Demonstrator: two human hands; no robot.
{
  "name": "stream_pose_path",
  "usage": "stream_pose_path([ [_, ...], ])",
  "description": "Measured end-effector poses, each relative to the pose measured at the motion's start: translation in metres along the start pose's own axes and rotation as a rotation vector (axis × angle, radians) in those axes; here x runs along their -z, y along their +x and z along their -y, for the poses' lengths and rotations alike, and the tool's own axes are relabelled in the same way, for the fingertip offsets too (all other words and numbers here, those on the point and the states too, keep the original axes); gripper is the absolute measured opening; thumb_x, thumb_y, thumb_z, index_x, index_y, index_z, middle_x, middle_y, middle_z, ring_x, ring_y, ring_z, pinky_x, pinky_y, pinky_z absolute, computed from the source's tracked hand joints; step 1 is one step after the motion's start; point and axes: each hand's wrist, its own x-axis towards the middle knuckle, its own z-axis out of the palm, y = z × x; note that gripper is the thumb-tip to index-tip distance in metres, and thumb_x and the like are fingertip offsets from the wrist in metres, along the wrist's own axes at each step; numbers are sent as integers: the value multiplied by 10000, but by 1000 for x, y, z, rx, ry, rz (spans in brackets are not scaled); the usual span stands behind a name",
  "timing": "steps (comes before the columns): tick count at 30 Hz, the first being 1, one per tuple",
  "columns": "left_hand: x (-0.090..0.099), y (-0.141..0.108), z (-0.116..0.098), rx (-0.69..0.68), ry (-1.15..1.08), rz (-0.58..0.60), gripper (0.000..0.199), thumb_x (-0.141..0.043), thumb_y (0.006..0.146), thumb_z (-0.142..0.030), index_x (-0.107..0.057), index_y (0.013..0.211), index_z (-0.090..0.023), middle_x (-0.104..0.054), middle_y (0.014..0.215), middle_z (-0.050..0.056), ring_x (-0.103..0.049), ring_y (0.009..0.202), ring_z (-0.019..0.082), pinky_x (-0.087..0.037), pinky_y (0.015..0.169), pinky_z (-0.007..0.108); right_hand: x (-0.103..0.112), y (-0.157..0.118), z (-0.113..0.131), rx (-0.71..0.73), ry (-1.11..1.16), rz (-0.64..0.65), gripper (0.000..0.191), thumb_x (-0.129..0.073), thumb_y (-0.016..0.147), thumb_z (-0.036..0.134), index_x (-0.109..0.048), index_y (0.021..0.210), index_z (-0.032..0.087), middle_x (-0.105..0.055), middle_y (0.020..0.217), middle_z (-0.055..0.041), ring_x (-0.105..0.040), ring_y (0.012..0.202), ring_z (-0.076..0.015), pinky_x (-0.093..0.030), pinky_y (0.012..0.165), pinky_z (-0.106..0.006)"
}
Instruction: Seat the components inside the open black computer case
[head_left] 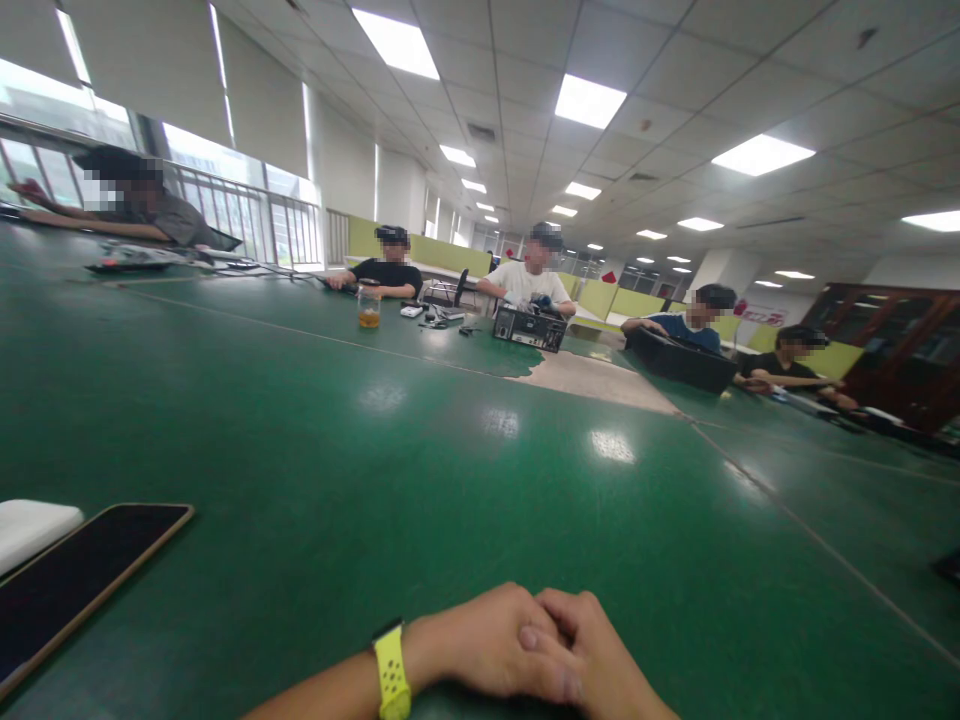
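My left hand, with a yellow perforated watch band on its wrist, lies at the bottom middle of the view. Against it rests my right hand. Both are closed and clasped together above the green tabletop, fingers folded around each other. No object shows in either hand, though the inside of the clasp is hidden. To the left of my hands lies a dark-screened phone with a gold edge. Beside the phone sits a white box-like item, cut off by the frame.
Several people sit across the table. One handles an opened computer case; another leans by a black case. A jar of amber liquid stands at the far side near small tools and cables. A dark object touches the right frame edge.
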Motion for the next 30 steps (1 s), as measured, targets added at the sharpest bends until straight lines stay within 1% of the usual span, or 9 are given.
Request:
stream_pose_path([
  [4,-1,0,0,23,-5,-7,376,-609,718,-489,-502,609,-146,-440,590,-44,-351,551,67,-267,471,190,0,0,1,-4,-16,0,416,-531,785,523,-486,628,141,-374,567,37,-305,577,-78,-221,526,-216],
  [9,-1,1,1,41,13,-25,334,-616,709,-442,-504,599,-147,-444,584,-49,-353,543,66,-264,467,194,-1,0,-3,-7,-53,-1,416,-513,791,534,-525,649,144,-436,584,26,-329,592,-87,-232,533,-217],
  [14,-1,1,-6,101,16,-23,287,-629,690,-386,-510,587,-147,-449,558,-55,-364,521,62,-268,457,187,0,0,-4,2,-60,9,424,-518,783,550,-545,661,144,-460,586,22,-335,585,-87,-242,530,-214],
  [18,-2,1,-10,86,-8,-24,204,-633,691,-316,-551,617,-144,-492,588,-51,-417,546,68,-307,488,174,1,-2,-2,-5,-56,15,408,-515,788,537,-548,675,146,-468,594,19,-340,588,-88,-249,532,-210],
  [22,-2,0,-11,104,15,-41,204,-639,692,-305,-559,603,-139,-473,570,-55,-404,535,65,-305,485,171,1,-2,-1,0,-76,10,385,-492,805,513,-545,687,150,-490,620,9,-357,610,-96,-253,544,-211],
  [30,-2,0,-12,81,36,-32,189,-630,704,-303,-574,619,-144,-500,585,-54,-433,558,69,-329,517,164,1,-4,-2,0,-75,18,319,-501,804,454,-525,689,158,-480,625,13,-351,619,-99,-255,559,-214],
])
